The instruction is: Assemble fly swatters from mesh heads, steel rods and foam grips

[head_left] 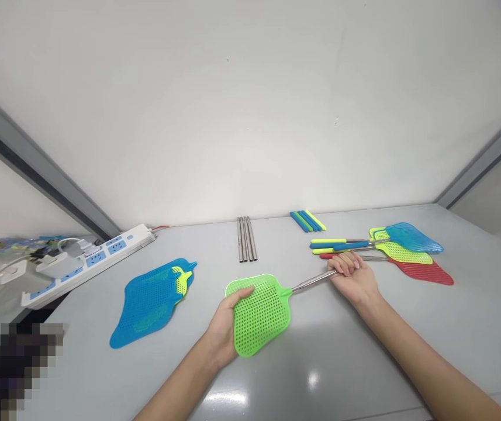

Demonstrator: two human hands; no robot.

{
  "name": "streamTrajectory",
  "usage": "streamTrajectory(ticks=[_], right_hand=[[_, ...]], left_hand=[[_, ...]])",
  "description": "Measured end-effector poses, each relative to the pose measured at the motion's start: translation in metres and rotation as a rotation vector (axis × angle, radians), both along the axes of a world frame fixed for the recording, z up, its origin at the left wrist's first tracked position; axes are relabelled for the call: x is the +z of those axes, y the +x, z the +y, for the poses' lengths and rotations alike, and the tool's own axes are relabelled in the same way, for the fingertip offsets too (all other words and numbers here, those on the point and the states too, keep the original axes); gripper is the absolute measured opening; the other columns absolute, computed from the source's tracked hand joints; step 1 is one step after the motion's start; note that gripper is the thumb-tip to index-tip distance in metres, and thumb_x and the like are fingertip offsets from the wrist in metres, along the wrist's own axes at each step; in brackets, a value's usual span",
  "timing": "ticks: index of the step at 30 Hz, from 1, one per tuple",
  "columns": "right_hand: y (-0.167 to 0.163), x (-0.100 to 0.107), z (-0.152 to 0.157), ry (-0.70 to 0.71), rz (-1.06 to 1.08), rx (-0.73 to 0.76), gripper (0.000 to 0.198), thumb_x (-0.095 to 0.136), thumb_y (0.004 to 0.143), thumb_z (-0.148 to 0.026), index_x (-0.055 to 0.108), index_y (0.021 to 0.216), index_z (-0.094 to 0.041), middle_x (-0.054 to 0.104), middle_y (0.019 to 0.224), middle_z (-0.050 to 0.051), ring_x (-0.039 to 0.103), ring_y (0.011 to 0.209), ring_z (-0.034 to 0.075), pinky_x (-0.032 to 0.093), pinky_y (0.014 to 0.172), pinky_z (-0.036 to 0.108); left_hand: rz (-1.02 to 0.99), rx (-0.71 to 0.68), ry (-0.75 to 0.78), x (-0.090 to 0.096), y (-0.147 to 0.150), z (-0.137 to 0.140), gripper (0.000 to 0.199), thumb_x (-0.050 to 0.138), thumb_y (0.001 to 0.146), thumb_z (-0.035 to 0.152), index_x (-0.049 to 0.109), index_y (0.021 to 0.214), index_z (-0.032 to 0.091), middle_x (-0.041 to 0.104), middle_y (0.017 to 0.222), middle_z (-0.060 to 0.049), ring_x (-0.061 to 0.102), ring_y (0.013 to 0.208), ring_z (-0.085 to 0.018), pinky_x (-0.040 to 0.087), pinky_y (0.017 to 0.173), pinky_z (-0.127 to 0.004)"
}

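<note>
A green fly swatter is held between both hands above the grey table. My left hand grips the left edge of its mesh head, thumb on top and the fingers hidden beneath. The metal rod runs from the head's neck to my right hand, whose fingers are wrapped round its far end. No handle shows beyond that hand. Just behind my right hand lie swatters with handles: a blue one, a yellow one and a red one, overlapping.
Blue swatter heads with a yellow one are stacked at the left. Several metal rods and several coloured handle sleeves lie near the wall. A white power strip with plugs runs along the left edge of the table.
</note>
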State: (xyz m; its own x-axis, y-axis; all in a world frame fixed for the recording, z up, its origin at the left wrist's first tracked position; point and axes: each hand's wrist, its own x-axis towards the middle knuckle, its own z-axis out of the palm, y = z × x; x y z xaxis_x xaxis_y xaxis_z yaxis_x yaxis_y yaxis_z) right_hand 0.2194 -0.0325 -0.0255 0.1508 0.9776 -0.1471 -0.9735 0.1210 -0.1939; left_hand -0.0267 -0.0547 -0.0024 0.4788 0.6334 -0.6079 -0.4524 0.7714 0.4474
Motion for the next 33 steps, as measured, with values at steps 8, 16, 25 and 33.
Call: streamTrajectory(ticks=[8, 16, 25, 33], right_hand=[[-0.0024, 0.0011, -0.0008, 0.001, -0.041, -0.003, 0.035, 0.023, 0.083, -0.018, 0.013, 0.049, -0.018, 0.010, 0.042, -0.006, 0.016, 0.035, 0.008, 0.029, 0.037, 0.020], [-0.0039, 0.0015, -0.0003, -0.034, -0.005, -0.009, 0.035, 0.021, 0.084, -0.024, 0.013, 0.050, -0.018, 0.011, 0.041, -0.006, 0.016, 0.034, 0.008, 0.029, 0.036, 0.020], [-0.0021, 0.0011, 0.0016, -0.031, -0.058, 0.000, 0.044, 0.041, 0.078, -0.038, 0.013, 0.050, -0.019, 0.011, 0.040, -0.008, 0.017, 0.034, 0.007, 0.029, 0.035, 0.020], [-0.0029, 0.0046, 0.0031, -0.079, 0.029, 0.016, 0.040, 0.045, 0.077, -0.018, 0.015, 0.051, -0.019, 0.007, 0.043, -0.008, 0.015, 0.034, 0.007, 0.026, 0.034, 0.021]], left_hand=[[0.027, 0.033, -0.007, -0.0027, 0.0011, 0.0009, 0.026, 0.057, 0.068, 0.024, 0.059, 0.089, 0.009, 0.064, 0.087, -0.012, 0.059, 0.082, -0.026, 0.045, 0.076, -0.037], [0.073, 0.047, -0.006, 0.0011, 0.0034, 0.0006, 0.025, 0.056, 0.068, 0.024, 0.059, 0.089, 0.008, 0.065, 0.083, -0.011, 0.061, 0.079, -0.025, 0.046, 0.074, -0.035], [0.119, 0.053, -0.001, 0.0027, 0.0047, -0.0006, 0.024, 0.057, 0.068, 0.024, 0.059, 0.088, 0.010, 0.064, 0.083, -0.011, 0.061, 0.076, -0.024, 0.047, 0.072, -0.034], [0.100, 0.053, 0.013, 0.0006, 0.0044, -0.0004, 0.026, 0.058, 0.067, 0.024, 0.059, 0.089, 0.009, 0.064, 0.086, -0.011, 0.060, 0.080, -0.024, 0.046, 0.074, -0.033]])
